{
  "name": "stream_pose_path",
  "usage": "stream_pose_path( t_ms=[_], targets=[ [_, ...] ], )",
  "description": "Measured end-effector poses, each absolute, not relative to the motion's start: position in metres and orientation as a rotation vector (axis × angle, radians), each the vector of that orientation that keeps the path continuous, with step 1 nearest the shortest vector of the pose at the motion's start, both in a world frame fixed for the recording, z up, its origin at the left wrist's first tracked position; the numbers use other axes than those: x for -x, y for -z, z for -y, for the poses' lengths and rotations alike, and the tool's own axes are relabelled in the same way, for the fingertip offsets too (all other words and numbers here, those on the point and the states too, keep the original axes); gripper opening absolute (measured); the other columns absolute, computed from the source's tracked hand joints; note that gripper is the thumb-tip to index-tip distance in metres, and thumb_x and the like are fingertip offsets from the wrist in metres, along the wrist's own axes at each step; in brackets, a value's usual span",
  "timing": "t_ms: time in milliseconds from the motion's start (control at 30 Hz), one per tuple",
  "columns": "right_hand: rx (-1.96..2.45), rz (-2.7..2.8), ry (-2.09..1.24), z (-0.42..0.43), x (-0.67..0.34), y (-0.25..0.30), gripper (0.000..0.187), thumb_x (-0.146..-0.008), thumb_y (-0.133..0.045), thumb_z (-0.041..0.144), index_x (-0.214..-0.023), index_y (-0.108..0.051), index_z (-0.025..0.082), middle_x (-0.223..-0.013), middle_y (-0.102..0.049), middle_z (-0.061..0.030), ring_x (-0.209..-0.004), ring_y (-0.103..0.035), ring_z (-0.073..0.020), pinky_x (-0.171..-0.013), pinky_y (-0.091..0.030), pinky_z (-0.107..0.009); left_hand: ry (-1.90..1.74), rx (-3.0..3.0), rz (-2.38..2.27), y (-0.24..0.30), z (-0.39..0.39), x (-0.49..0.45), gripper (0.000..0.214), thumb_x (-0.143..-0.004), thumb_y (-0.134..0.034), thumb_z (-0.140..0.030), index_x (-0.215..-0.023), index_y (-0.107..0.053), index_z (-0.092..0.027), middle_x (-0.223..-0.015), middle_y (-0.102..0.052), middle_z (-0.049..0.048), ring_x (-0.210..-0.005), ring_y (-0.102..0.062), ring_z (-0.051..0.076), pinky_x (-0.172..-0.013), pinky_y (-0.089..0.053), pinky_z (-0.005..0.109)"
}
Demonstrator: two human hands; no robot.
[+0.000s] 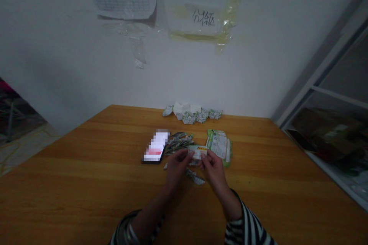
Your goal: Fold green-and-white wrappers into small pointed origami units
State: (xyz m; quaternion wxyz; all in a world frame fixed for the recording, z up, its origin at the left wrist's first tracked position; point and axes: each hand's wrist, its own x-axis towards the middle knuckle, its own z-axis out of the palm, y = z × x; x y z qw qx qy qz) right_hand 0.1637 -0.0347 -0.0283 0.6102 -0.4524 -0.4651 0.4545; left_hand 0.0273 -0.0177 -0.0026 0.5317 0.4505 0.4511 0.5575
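Between both hands I hold up a small printed paper piece (197, 151), pale with a yellow strip along its top right. My left hand (177, 165) pinches its left side, and my right hand (214, 165) pinches the right side, thumbs on the near face. Behind and below it lies a pile of torn printed strips (178, 143). One loose strip (195, 177) rests on the table just below my hands. To the right, partly behind my right hand, lie flat green-and-white printed sheets (220, 146); whether they are paper or packets I cannot tell.
A phone (156, 146) with a lit, blurred screen lies left of the strips. Crumpled printed paper (189, 116) sits along the back of the wooden table (94, 168), by the wall. Papers are taped to the wall (198, 72). A shelf (339, 153) with boxes stands right.
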Motion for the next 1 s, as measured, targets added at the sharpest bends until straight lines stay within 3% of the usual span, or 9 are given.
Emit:
stream_pose_path(
  t_ms=[1000],
  targets=[
    [1.106,1.090,-0.947,0.035,-0.162,0.032,0.033,-0.081,-0.062,0.048,-0.076,-0.067,0.016,-0.055,-0.060,0.0022,-0.051,-0.051,-0.0136,-0.050,-0.039,-0.023,-1.316,-1.003,-1.095,0.003,0.018,-0.030,0.039,-0.058,-0.083,-0.037,-0.084,-0.075,-0.009,-0.084,-0.077,0.0127,-0.069,-0.072,0.023,-0.066,-0.057,0.030]
  ],
)
